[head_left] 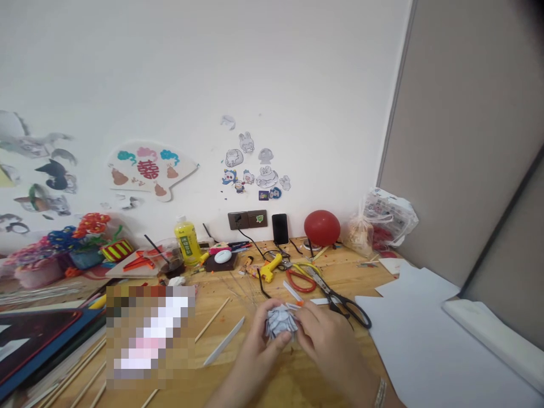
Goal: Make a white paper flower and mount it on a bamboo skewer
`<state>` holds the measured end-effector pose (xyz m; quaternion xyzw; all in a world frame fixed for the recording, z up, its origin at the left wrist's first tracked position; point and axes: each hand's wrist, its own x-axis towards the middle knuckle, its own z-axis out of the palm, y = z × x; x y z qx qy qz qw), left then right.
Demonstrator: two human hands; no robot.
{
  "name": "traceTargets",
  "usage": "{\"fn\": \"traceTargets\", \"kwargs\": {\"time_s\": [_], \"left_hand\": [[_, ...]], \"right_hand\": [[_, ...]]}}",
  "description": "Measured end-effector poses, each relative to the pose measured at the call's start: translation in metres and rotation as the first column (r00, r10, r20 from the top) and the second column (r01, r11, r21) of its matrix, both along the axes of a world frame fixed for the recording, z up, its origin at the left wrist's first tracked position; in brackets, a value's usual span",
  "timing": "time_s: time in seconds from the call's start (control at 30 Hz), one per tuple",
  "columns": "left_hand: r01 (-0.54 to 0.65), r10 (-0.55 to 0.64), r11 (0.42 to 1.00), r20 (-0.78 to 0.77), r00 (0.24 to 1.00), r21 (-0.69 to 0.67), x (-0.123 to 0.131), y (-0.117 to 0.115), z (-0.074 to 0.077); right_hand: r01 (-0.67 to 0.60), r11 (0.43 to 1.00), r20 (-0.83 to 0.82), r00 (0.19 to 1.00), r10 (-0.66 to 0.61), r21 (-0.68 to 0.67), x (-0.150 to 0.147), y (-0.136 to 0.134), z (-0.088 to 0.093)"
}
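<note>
A pale grey-white paper flower (281,322) with many layered petals sits between my hands above the wooden table. My left hand (261,339) curls around its left side, thumb along the bottom. My right hand (325,331) has its fingers bent against the flower's right edge; the fingertips are partly hidden. A small orange bit (300,304) shows by the right fingers, and I cannot tell what it is. Just beyond lie a strip of white paper (292,292) and black-handled scissors (346,303). Another white strip (224,341) lies left of my left hand.
A yellow glue gun (271,268), red-handled scissors (301,281), a phone (280,229) and a red balloon (322,228) are toward the wall. White paper sheets (425,340) cover the right side. A yellow-labelled bottle (187,241), a cup (171,260) and thin sticks (212,319) are on the left.
</note>
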<state>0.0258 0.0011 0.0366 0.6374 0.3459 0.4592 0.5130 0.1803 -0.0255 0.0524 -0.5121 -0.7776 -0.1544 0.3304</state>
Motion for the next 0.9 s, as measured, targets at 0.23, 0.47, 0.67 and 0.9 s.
{"fn": "traceTargets", "kwargs": {"time_s": [0.23,0.47,0.67,0.9], "left_hand": [[0.051,-0.054,0.998,-0.059,0.997,-0.042,0.0,-0.001,0.005],[0.093,-0.101,0.992,-0.1,0.99,-0.08,0.0,-0.003,0.011],[0.13,-0.141,0.987,-0.119,0.983,-0.092,-0.003,-0.001,0.01],[0.139,-0.153,0.983,-0.117,0.981,-0.124,-0.005,-0.002,0.013]], "right_hand": [[-0.031,0.993,-0.041,0.999,0.026,-0.112,0.001,-0.003,0.002],[-0.032,0.992,-0.031,0.999,0.028,-0.119,0.001,0.0,0.0],[-0.077,0.968,-0.123,0.991,0.048,-0.237,0.004,-0.002,0.005],[-0.236,0.905,-0.343,0.933,0.109,-0.355,0.006,0.002,0.009]]}}
